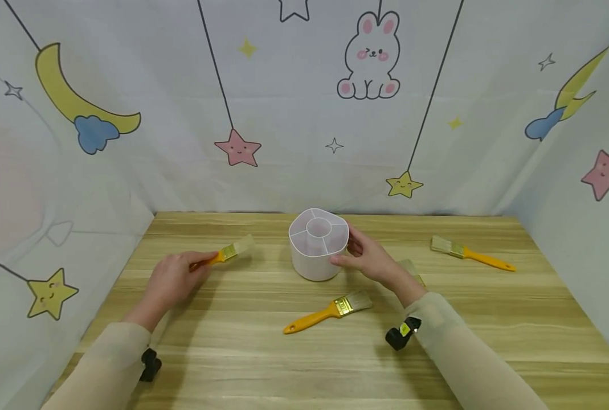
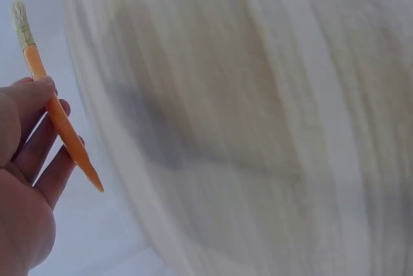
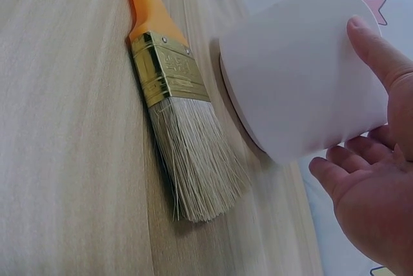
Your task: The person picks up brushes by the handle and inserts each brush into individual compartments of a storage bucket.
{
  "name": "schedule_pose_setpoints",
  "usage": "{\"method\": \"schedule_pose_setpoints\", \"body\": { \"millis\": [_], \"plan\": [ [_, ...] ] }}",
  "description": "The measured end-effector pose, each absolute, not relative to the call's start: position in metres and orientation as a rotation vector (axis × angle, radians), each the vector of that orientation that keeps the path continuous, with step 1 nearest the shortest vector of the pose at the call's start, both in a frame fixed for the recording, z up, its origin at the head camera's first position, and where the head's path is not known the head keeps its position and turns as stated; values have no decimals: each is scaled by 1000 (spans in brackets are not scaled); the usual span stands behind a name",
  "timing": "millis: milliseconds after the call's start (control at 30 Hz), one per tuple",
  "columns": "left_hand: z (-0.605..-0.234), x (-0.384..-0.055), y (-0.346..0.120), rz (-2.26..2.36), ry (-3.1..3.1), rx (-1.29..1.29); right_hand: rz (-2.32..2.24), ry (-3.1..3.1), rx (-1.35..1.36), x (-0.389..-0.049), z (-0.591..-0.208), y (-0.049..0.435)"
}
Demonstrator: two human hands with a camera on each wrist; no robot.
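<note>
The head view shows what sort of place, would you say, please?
Probably a recording booth: cartoon-printed curtains hang behind and beside a wood-grain table, and the black wrist devices look like cameras.

Table (image 1: 232,364): I see wood grain running side to side.
White compartment holder (image 1: 309,267): stands upright, toward the back from where I watch.
Front brush (image 1: 331,311): flat before the holder, orange handle left, bristles right.
Far-right brush (image 1: 470,254): lies with bristles pointing left.
Half-hidden brush (image 1: 411,269): I make out bristles and metal.

The right sleeve (image 1: 470,353) apparently half-hides one brush (image 1: 412,271).
</note>
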State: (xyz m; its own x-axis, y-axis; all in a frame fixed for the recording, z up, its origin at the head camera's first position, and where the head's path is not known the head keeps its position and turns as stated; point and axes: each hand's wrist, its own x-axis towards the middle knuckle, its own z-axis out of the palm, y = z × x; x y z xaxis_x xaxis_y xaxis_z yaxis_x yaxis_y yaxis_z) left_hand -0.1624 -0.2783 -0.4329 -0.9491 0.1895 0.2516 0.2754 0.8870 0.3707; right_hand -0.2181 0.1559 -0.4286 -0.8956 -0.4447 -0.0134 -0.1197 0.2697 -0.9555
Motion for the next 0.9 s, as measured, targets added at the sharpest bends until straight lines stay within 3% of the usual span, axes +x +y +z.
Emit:
{"method": "schedule_pose_setpoints", "body": {
  "millis": [567, 900],
  "plan": [
    [-396, -184, -237, -865, -2739, -309, -1715, 2214, -528, -217, -430, 156],
    [-376, -201, -200, -1304, -2656, -212, -1720, 2204, -521, -218, -431, 156]
  ]
}}
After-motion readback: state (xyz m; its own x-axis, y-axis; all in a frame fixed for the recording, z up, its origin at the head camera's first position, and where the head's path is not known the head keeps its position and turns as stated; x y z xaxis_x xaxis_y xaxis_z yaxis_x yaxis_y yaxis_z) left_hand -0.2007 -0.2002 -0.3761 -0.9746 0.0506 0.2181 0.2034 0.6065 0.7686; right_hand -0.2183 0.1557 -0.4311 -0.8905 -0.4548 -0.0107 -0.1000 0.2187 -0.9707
